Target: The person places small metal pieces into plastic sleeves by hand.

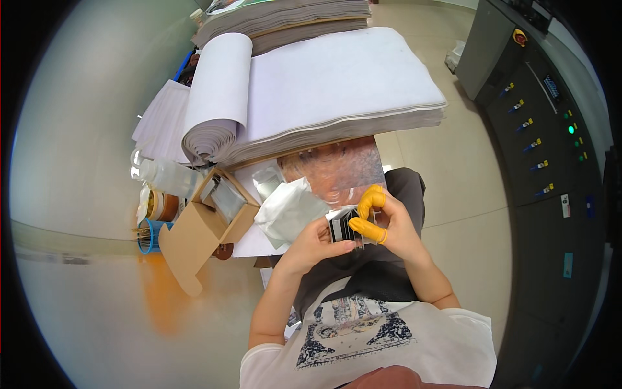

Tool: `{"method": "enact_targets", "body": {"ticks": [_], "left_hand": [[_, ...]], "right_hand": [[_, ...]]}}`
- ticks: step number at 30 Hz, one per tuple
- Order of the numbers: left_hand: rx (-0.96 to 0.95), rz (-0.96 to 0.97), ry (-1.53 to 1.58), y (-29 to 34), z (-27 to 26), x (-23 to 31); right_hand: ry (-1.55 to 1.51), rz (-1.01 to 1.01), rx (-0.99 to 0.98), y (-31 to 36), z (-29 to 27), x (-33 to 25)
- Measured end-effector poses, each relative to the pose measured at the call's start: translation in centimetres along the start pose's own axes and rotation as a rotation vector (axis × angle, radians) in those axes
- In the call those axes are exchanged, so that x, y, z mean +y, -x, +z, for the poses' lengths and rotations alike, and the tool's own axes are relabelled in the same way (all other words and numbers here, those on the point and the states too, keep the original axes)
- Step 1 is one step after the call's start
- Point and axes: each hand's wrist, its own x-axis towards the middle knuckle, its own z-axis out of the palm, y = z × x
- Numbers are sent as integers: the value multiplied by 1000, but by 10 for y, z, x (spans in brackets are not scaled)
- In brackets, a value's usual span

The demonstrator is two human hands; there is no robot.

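Above my lap, my left hand (317, 243) is closed around the left side of a small stack of thin dark pieces (341, 225) with pale edges, its thumb along the near side. The pieces are fanned slightly apart; their exact kind is too small to tell. Yellow finger cots (368, 229) cover the thumb and a finger of my right hand (398, 227), which grips the stack's right side. How many pieces lie between those fingertips is hidden. A crumpled white sheet or bag (291, 211) lies just beyond my left hand.
An opened cardboard box (197, 236) with clear-bagged pieces stands left, near a translucent bottle (170, 176) and a blue cup of thin sticks (150, 236). A large stack of white sheets (330, 81) bears a paper roll (217, 91). A dark control cabinet (544, 142) stands right.
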Motion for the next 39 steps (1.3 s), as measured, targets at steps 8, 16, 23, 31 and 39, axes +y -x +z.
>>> {"method": "enact_targets", "body": {"ticks": [8, 16, 23, 31, 39], "left_hand": [[7, -8, -40, 2, -1, 2], [19, -39, -14, 1, 1, 4], [33, -12, -97, 2, 6, 4], [-20, -4, -79, -1, 1, 6], [-3, -15, -64, 0, 2, 5]], "right_hand": [[18, 113, -46, 1, 2, -8], [104, -86, 8, -3, -4, -4], [241, -56, 8, -2, 5, -12], [150, 120, -37, -2, 2, -10], [76, 17, -11, -2, 0, 1]]}}
